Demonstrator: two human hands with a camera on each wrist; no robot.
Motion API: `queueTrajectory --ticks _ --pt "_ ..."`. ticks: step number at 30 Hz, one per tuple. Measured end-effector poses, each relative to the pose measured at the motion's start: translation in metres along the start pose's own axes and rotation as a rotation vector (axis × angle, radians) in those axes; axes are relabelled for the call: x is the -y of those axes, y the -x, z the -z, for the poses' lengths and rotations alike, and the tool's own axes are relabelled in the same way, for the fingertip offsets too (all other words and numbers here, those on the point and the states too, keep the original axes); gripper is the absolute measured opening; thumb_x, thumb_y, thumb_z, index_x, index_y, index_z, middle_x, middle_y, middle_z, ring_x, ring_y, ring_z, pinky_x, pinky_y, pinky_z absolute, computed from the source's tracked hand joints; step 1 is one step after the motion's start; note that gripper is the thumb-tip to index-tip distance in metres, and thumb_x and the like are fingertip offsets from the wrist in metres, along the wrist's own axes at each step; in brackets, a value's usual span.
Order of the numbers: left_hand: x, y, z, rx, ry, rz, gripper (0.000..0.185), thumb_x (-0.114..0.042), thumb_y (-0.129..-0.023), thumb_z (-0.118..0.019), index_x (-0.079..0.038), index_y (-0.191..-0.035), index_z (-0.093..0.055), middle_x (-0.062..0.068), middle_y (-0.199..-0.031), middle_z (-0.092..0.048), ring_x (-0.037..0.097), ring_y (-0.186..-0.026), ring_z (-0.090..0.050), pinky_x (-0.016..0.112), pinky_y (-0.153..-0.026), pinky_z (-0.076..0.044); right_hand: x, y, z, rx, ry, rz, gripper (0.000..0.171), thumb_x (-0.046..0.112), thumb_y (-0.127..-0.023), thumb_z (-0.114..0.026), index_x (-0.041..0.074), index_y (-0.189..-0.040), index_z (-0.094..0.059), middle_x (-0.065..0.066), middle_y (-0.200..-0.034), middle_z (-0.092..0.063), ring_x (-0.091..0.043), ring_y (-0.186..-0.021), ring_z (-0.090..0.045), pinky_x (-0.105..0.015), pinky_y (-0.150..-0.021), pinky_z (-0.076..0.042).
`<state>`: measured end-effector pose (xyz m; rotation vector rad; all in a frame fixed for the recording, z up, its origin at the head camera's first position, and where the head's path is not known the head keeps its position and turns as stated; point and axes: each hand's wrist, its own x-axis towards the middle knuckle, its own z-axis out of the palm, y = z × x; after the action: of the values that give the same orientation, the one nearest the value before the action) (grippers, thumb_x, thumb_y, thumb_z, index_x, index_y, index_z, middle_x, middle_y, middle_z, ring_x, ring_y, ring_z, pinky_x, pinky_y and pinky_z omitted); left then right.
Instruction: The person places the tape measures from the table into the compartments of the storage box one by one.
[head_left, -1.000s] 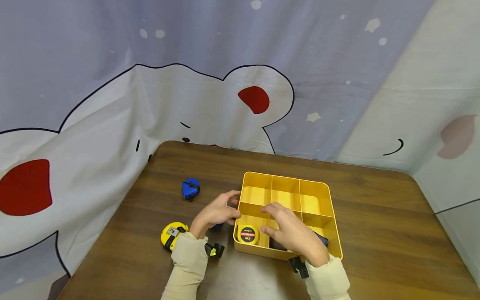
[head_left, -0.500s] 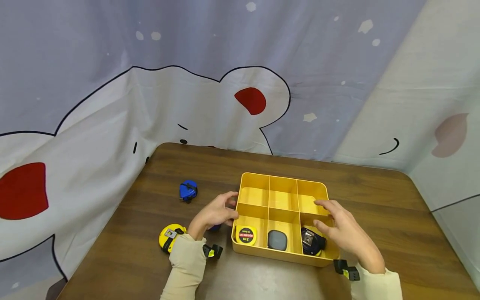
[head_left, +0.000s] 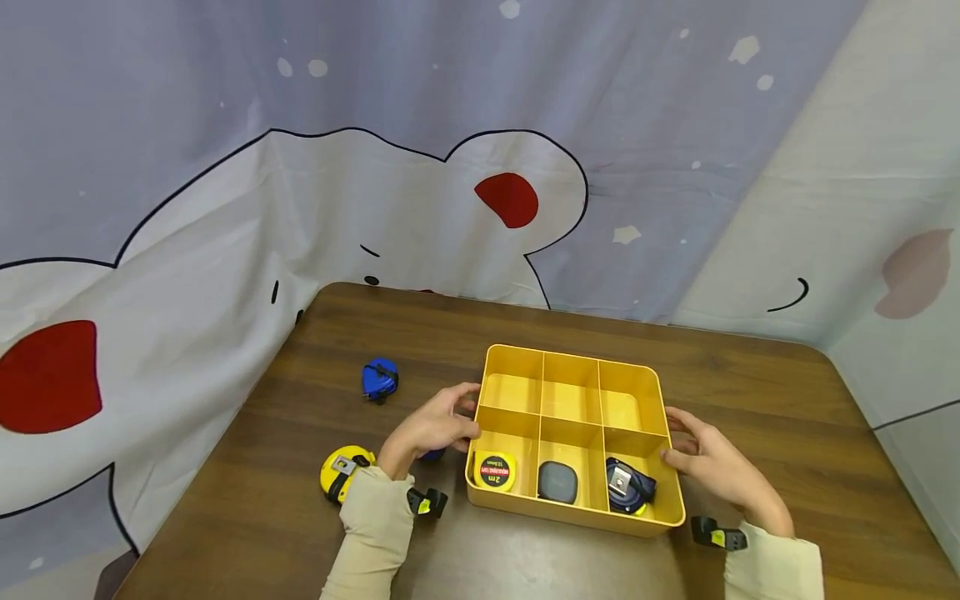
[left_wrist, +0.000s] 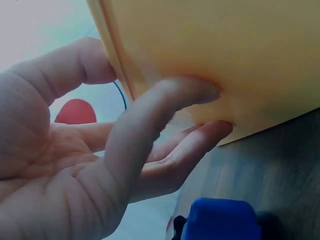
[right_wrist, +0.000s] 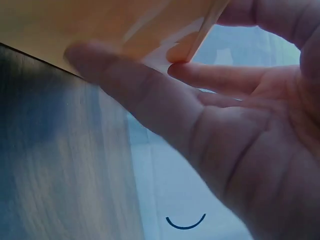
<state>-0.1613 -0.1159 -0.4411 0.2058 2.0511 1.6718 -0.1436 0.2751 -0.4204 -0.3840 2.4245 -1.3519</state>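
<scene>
1. Head view: A yellow box (head_left: 510, 393) with six compartments sits on the wooden table (head_left: 757, 400). Its front left compartment holds a yellow tape measure (head_left: 495, 472); the round label reads "2m", with "measuring" on a red band and smaller print too fine to trust. A grey case (head_left: 557, 483) stands in the front middle compartment, and a dark tape measure (head_left: 628, 486) with a metal clip in the front right one.
2. Same view: The left hand (head_left: 435, 422) and right hand (head_left: 712, 467) touch opposite side walls, fingers parted and gently bent. Left of the box lie a blue tape measure (head_left: 380, 379) and a clipped yellow tape (head_left: 341, 473) beside the left wrist.
3. Left wrist view: Loosely spread fingers rest against the box's outer wall; a blue object (left_wrist: 222, 220) is below.
4. Right wrist view: Fingertips touch the wall and its corner, the hand spread rather than wrapped around.
</scene>
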Motion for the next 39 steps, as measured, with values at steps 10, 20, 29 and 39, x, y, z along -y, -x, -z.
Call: queueTrajectory --ticks 10,20,29,39 --pt "-0.008 0.008 0.012 -0.026 -0.128 -0.075 0.064 -0.012 -0.081 -0.068 -0.001 -0.136 -0.038 0.021 -0.122 -0.051 0.033 -0.107 -0.056 0.043 -0.082 -0.049 -0.011 0.0 0.005 0.059 -0.208 -0.023 0.07 0.009 -0.089 -0.056 -0.003 -0.143 -0.013 -0.033 -0.138 -0.026 -0.043 -0.109 -0.051 -0.04 -0.075 -0.052" --pt "-0.012 0.02 0.025 -0.278 -0.417 -0.011 0.059 -0.009 -0.071 -0.072 -0.013 -0.127 -0.052 0.018 -0.125 -0.048 0.035 -0.111 -0.044 0.049 -0.088 -0.04 -0.02 -0.001 0.01 0.071 -0.232 -0.038 0.071 0.012 -0.09 -0.056 0.0 -0.145 -0.012 -0.033 -0.14 -0.026 -0.044 -0.114 -0.047 -0.044 -0.075 -0.051" --pt "-0.007 0.019 0.019 -0.245 -0.751 0.214 0.07 -0.017 -0.065 -0.078 -0.014 -0.129 -0.05 0.019 -0.119 -0.038 0.036 -0.1 -0.029 0.045 -0.077 -0.04 -0.024 0.0 0.011 0.075 -0.239 -0.029 0.07 0.013 -0.091 -0.054 0.0 -0.145 -0.011 -0.033 -0.141 -0.024 -0.038 -0.113 -0.05 -0.044 -0.076 -0.051" --pt "0.001 0.015 0.014 -0.203 -0.806 0.282 0.053 -0.007 -0.061 -0.079 -0.011 -0.11 -0.058 0.016 -0.104 -0.045 0.035 -0.092 -0.037 0.045 -0.073 -0.041 -0.027 0.0 0.006 0.1 -0.283 -0.024 0.07 0.01 -0.092 -0.052 -0.001 -0.146 -0.009 -0.034 -0.141 -0.021 -0.029 -0.112 -0.054 -0.043 -0.077 -0.051"
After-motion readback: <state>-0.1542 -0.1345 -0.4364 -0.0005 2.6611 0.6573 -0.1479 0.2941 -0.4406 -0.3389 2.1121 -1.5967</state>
